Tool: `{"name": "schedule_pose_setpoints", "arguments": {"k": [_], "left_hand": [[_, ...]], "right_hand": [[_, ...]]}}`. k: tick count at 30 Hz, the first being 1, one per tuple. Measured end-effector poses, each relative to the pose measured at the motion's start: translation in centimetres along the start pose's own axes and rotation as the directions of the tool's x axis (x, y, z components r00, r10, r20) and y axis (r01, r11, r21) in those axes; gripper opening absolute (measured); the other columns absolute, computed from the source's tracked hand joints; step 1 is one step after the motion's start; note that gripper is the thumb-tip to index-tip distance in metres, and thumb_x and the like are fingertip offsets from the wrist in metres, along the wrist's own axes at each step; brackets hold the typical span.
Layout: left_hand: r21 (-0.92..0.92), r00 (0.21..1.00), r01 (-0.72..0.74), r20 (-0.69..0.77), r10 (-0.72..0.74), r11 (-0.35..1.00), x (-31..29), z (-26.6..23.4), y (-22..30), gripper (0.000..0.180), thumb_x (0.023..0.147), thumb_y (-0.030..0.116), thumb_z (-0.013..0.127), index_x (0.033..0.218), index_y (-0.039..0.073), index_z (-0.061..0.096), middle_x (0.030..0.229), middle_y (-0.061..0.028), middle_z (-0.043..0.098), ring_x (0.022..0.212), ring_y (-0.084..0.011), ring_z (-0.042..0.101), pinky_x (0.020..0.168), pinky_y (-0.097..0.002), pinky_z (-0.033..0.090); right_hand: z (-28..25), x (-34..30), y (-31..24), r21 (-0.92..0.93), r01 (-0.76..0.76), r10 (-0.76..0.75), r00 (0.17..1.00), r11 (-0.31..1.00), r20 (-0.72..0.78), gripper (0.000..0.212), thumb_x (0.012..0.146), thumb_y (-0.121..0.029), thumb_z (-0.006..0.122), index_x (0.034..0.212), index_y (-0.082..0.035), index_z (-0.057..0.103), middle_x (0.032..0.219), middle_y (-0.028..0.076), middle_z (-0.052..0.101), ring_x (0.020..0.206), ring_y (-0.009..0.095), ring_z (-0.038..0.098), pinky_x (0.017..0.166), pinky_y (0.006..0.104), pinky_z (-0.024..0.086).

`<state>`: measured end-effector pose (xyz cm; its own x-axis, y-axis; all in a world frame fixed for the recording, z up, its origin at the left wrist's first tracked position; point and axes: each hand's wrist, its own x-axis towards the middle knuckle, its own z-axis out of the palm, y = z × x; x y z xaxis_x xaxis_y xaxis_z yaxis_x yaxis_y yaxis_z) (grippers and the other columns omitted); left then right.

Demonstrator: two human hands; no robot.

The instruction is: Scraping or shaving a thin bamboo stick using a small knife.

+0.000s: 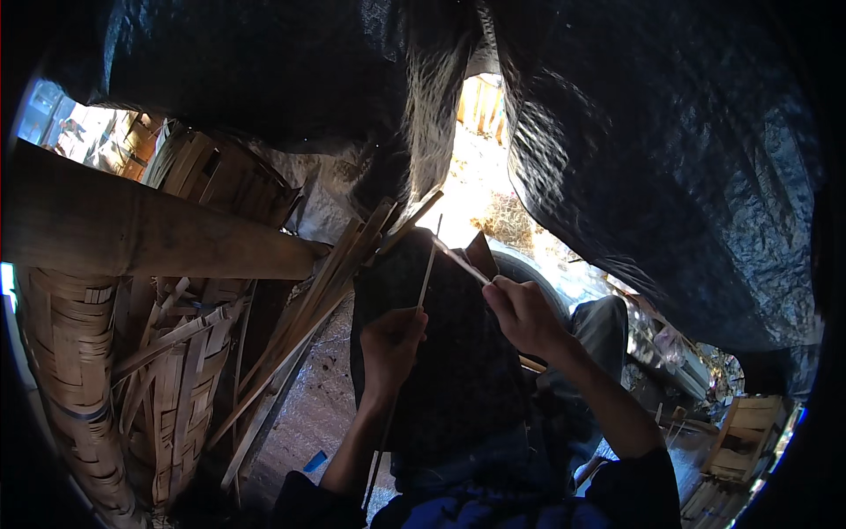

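Note:
My left hand (392, 351) is closed around a long, thin bamboo strip (430, 269). The strip rises above the fist, and its lower end runs down beside my left forearm. To the right, my right hand (527, 316) grips a slim, straight tool (460, 261), perhaps a knife; its exact kind is hard to make out. The tool slants up and left, and its tip comes close to the upper part of the strip; whether they touch I cannot tell. A dark cloth (441, 370) covers my lap beneath both hands.
Split bamboo slats (326, 291) lean at the left, beside woven bamboo baskets (75, 388). A thick bamboo pole (159, 225) crosses there. Dark plastic sheeting (652, 176) hangs overhead, with a bright gap in it. A wooden crate (747, 432) stands at the lower right.

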<state>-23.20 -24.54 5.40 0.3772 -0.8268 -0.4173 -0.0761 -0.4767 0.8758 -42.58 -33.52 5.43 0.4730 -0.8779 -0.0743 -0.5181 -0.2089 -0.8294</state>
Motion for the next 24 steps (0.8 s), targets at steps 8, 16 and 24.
{"name": "schedule_pose_setpoints", "arguments": {"k": [8, 16, 24], "left_hand": [[0.103, 1.000, -0.020, -0.008, 0.021, 0.994, -1.1, 2.2, 0.2, 0.021, 0.087, 0.017, 0.067, 0.093, -0.003, 0.069, 0.067, -0.0064, 0.066, 0.057, -0.0079, 0.058, 0.050, -0.0254, 0.043], [0.298, 0.975, -0.185, -0.061, 0.212, 0.936, -1.9, 2.9, -0.9, 0.016, 0.084, 0.011, 0.065, 0.090, -0.003, 0.069, 0.062, -0.0145, 0.062, 0.053, -0.0114, 0.057, 0.050, -0.0285, 0.041], [0.128, 0.995, -0.050, -0.074, 0.060, 0.990, -1.5, 3.2, 0.5, 0.019, 0.085, 0.015, 0.067, 0.089, -0.004, 0.069, 0.067, -0.0116, 0.067, 0.060, -0.0123, 0.064, 0.056, -0.0267, 0.047]], "right_hand": [[2.7, -2.9, 4.6, -0.481, 0.534, -0.630, 0.775, 0.695, -0.051, 0.019, 0.092, -0.022, 0.059, 0.092, -0.004, 0.062, 0.082, 0.012, 0.056, 0.059, 0.023, 0.052, 0.052, 0.0338, 0.044], [1.3, -0.4, 5.9, -0.419, 0.320, -0.318, 0.945, 0.850, 0.076, 0.018, 0.090, -0.020, 0.063, 0.091, -0.003, 0.058, 0.064, 0.010, 0.054, 0.052, 0.026, 0.054, 0.047, 0.0365, 0.043], [-1.6, 6.4, 7.4, -0.502, 0.161, -0.244, 0.964, 0.850, -0.103, 0.030, 0.095, -0.028, 0.054, 0.080, -0.002, 0.055, 0.055, 0.016, 0.054, 0.052, 0.030, 0.059, 0.046, 0.0406, 0.043]]}}
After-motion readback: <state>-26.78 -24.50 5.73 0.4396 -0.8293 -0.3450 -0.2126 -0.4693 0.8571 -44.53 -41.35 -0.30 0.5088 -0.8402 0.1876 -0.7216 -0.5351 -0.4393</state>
